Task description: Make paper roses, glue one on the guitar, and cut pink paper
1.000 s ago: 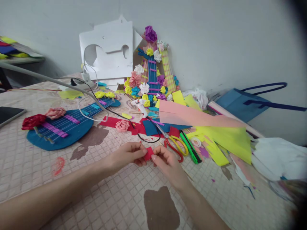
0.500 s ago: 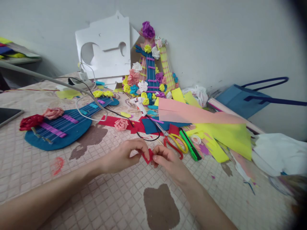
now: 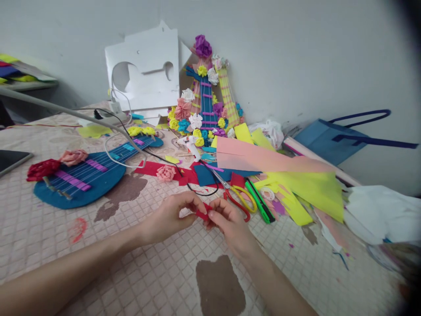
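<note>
Left hand [image 3: 179,215] and right hand [image 3: 226,219]: fingertips pinched nearly closed on small red piece [image 3: 203,212]. Scissors [image 3: 235,195] just beyond right fingers.

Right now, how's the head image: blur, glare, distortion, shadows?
Head view: soft overall, finger edges on the small red paper piece smeared; diffuse light, only faint shadows, no strong glare; white plastic bag pale, with little detail; wide-angle stretch towards the sides, blue bag included; dark vignette at the right edge, upper and lower corners.
</note>
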Motion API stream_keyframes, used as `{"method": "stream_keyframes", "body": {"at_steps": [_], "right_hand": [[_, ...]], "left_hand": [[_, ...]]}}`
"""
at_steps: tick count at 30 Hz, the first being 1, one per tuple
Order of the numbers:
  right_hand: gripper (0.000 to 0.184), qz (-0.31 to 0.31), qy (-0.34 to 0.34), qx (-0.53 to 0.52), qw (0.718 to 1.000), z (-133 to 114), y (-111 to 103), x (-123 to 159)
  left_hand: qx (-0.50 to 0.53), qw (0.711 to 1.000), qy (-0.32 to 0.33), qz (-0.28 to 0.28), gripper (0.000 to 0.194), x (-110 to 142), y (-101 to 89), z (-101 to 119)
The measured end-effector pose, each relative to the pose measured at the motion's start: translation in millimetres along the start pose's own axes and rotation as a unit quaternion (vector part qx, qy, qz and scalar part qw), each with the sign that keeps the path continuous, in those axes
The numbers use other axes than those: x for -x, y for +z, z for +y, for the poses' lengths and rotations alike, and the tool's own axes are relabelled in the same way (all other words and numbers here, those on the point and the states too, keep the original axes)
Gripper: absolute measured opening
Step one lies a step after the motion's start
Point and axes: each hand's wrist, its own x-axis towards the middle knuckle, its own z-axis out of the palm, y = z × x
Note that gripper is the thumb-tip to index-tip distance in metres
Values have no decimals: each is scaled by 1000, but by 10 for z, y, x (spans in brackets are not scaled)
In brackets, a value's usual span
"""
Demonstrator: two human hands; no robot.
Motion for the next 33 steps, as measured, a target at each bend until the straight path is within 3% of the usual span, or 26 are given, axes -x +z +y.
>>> {"method": "stream_keyframes", "body": {"at_steps": [7,16,23,28,33], "right_hand": [[8,15,-13,9,1000,-13,3,-4],[8,17,-47,79,996,-38,-8,15],[4,10,-83,183,980,-74,34,37],[7,-1,-69,162,984,-55,33,41],[13,-12,-49,130,990,-57,38,53]], "left_hand": [[19,1000,2,8,7,-5,6,-4],[21,1000,10,2,12,-3,-8,-5],[86,995,-46,2,13,-9,14,-23],[155,985,-75,18,23,-11,44,-80],[249,964,-92,-5,33,-21,62,-126]]}}
